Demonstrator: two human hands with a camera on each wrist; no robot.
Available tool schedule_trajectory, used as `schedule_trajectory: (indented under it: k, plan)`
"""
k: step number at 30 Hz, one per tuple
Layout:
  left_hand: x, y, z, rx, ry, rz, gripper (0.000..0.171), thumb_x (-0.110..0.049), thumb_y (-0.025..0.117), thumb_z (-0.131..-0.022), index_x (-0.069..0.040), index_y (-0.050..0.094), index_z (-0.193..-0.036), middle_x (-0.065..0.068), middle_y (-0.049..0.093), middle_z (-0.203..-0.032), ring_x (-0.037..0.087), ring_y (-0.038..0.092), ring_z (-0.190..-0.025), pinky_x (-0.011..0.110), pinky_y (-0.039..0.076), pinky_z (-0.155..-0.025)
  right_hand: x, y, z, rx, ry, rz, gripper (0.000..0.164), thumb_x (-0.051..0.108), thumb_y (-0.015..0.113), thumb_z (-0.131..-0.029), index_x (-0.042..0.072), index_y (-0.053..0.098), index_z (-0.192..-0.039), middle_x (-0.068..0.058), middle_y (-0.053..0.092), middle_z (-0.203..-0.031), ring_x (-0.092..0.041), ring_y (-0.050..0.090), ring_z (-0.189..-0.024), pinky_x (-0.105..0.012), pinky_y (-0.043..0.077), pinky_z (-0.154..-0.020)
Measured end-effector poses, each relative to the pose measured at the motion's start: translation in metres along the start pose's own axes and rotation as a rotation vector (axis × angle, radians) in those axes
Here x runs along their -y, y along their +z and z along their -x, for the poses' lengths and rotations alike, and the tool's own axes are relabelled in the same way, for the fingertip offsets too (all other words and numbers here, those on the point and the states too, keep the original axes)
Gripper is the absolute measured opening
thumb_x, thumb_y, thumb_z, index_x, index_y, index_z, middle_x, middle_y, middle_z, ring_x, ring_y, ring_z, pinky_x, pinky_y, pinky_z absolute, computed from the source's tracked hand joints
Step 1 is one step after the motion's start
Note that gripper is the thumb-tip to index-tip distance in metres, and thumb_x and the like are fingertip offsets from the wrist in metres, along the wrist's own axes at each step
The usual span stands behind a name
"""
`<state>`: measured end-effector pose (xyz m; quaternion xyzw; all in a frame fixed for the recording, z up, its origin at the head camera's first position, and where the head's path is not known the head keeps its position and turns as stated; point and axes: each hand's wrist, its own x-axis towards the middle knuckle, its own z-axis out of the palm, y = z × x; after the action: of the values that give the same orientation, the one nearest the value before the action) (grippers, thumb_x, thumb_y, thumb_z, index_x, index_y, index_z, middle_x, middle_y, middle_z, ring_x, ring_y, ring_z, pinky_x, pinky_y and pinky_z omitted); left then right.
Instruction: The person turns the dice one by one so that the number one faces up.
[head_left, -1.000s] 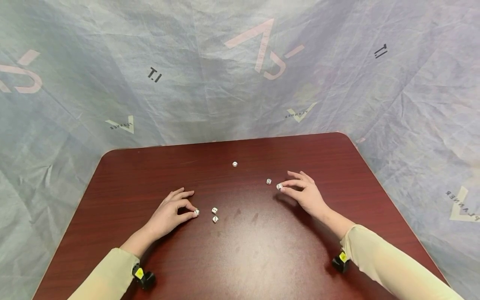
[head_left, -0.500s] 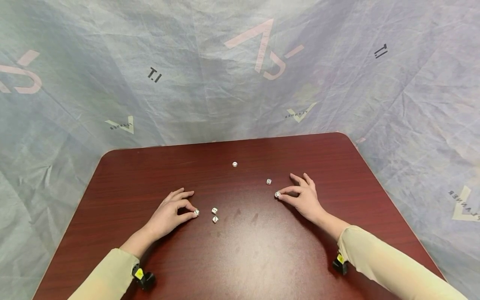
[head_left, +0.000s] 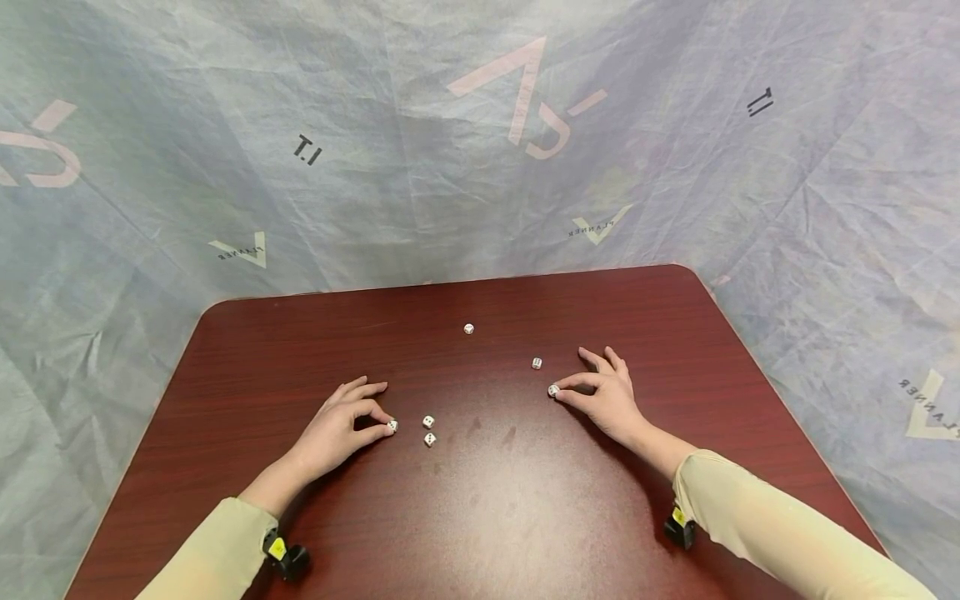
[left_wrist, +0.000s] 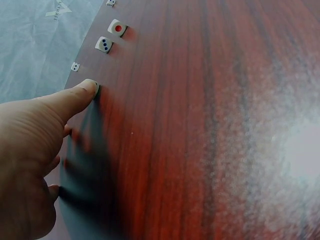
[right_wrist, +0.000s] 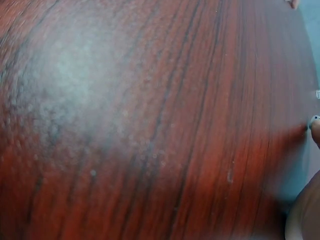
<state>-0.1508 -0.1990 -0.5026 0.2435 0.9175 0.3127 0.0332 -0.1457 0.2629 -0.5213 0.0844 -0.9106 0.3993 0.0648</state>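
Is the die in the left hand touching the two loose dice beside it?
No, tabletop shows between the die in the left hand and the two loose dice.

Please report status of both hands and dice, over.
Left hand pinches one die. Right hand pinches another die. Four loose dice on table. Possible obstacle: pair between hands.

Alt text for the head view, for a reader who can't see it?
A person's left hand pinches a white die and the right hand a second die at a dark red table. Two dice lie near the left hand, one die near the right, another die farther back. Printed grey fabric stands behind.
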Motion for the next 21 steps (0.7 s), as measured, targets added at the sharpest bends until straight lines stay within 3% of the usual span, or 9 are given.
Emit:
schedule_trajectory:
  k: [21]
  plan:
    - [0.0009, 0.0007, -0.0001, -0.007, 0.002, 0.001, 0.01, -0.033, 0.082, -0.089, -0.039, 0.074, -0.092, 0.005, 0.053, -0.151, 0.037, 0.028, -0.15, 0.064, 0.025, -0.117, 0.0027, -0.0063, 0.0027, 0.051, 0.003, 0.024, 0.011, 0.029, 0.084, -0.087, 0.026, 0.083, -0.098, -0.017, 0.043, -0.157, -0.046, 0.006, -0.152, -0.073, 0.001, -0.115]
